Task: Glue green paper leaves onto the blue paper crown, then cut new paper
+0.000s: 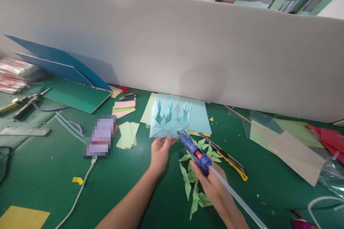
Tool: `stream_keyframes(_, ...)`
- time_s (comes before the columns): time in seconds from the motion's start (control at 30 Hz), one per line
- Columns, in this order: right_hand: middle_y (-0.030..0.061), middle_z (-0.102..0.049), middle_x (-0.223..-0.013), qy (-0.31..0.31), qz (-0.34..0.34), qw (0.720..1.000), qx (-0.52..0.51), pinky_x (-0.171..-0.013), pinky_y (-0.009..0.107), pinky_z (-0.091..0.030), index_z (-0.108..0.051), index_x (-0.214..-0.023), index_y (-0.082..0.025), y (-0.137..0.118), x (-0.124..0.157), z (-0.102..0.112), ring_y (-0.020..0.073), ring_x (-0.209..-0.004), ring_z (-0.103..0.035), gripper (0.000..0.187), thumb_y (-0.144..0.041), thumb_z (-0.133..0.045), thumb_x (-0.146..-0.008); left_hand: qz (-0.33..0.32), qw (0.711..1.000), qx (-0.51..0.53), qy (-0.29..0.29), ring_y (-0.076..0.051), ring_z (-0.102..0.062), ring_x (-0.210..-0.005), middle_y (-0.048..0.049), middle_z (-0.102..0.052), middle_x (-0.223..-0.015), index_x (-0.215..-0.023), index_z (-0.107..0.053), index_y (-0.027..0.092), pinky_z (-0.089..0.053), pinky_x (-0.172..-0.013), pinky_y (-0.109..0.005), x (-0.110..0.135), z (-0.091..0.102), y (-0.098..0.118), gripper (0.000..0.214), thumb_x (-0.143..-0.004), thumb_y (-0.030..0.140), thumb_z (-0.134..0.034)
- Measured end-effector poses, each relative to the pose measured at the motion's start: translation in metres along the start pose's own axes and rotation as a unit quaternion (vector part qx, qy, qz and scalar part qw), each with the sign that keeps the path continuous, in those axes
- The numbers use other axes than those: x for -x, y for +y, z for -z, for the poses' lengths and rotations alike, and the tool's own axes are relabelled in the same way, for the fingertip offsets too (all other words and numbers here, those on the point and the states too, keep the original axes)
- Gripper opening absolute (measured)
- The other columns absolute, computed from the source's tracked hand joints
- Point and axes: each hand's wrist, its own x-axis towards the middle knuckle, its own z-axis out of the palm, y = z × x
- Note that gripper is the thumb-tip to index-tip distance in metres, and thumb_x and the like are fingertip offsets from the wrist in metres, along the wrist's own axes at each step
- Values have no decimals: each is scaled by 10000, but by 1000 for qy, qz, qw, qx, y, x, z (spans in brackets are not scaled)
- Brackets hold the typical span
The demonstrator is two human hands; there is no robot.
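Milky-white glue stick [231,187] juts from the back of your blue glue gun [191,146] toward the bottom right of the frame, so leave it room to slide (a snagged stick would likely jerk the tip). Your right hand [215,182] is wrapped round the gun's handle at lower centre; whether a finger presses the trigger cannot be told. Near that hand lie pale green folded flowers [199,197], best spared any drip, and to the right a utility knife [228,159] that your wrist should avoid

A little higher, your left hand [159,153] pinches the lower edge of the light-blue folded paper piece [168,132] at mid-frame, its points upward. The nozzle [178,134] is at the piece's lower right; actual contact is too small to judge. Brace the paper firmly, lay a thin, even bead, and hold your left fingertips back from the probably hot tip

Behind the piece, the light-blue sheet [201,116] could catch stray glue strings; beyond it, a pale partition [150,46] spans the frame
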Motion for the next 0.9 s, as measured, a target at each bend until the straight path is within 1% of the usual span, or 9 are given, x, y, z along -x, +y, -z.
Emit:
stream_keyframes(0.07,-26,-506,-484,18,-19,1000,-13,-404,228,-368,-556,-710,-202,-4,2,0,145,-411,-504,356,-514,-452,-846,0,1000,-2,3,-215,-704,-752,-63,-746,-737,-685,-669,133,-551,-805,-370,0,0,-1,307,-541,361,-815)
stream_keyframes(0.17,-22,-524,-494,51,-44,997,-34,-432,239,-382,-617,-796,-187,-11,3,0,149,-423,-513,386,-534,-452,-844,1,1000,0,3,-229,-705,-788,-69,-748,-754,-720,-677,131,-544,-825,-385,0,-1,0,321,-545,364,-812)
stream_keyframes(0.23,-20,-529,-490,59,-48,996,-37,-434,241,-382,-637,-828,-181,-13,2,1,152,-425,-516,411,-552,-458,-835,2,1000,0,4,-233,-704,-797,-64,-746,-739,-707,-675,132,-542,-828,-388,1,-1,0,316,-541,362,-815)
stream_keyframes(0.37,-21,-528,-483,36,-24,999,-33,-423,239,-382,-650,-851,-183,-13,-1,-1,155,-424,-515,440,-583,-468,-813,3,1000,-4,9,-229,-702,-777,-46,-735,-682,-659,-667,139,-551,-793,-369,2,-3,3,297,-525,352,-825)
stream_keyframes(0.5,-2,-574,-538,34,-14,998,-49,-467,249,-417,-656,-886,-182,-15,-3,-5,165,-468,-543,447,-574,-448,-834,5,1000,-8,9,-203,-697,-711,-51,-741,-702,-702,-686,136,-553,-746,-341,3,-2,3,329,-516,368,-827)
stream_keyframes(0.6,17,-613,-583,22,-9,998,-54,-488,255,-441,-651,-889,-181,-16,-5,-6,176,-501,-572,425,-555,-454,-838,7,1000,-8,7,-204,-696,-712,-59,-743,-717,-711,-687,128,-548,-752,-345,2,-2,2,339,-515,367,-827)
stream_keyframes(0.77,45,-671,-679,-17,5,999,-45,-499,244,-467,-629,-898,-178,-9,-10,-3,192,-582,-636,378,-510,-455,-846,5,1000,-2,2,-211,-699,-741,-51,-741,-707,-691,-682,137,-548,-770,-355,2,-2,1,322,-521,369,-826)
stream_keyframes(0.83,41,-669,-676,-13,2,999,-38,-501,246,-472,-624,-887,-182,-8,-11,-3,194,-586,-639,368,-506,-456,-846,7,1000,1,-1,-211,-700,-742,-54,-746,-724,-688,-681,139,-551,-774,-357,2,-2,1,324,-520,375,-824)
stream_keyframes(0.9,27,-647,-628,-3,2,999,-32,-479,248,-461,-618,-846,-187,-8,-11,-3,190,-548,-625,373,-523,-456,-838,7,1000,5,-3,-205,-701,-739,-54,-750,-738,-696,-683,140,-553,-778,-355,2,-2,1,328,-520,378,-825)
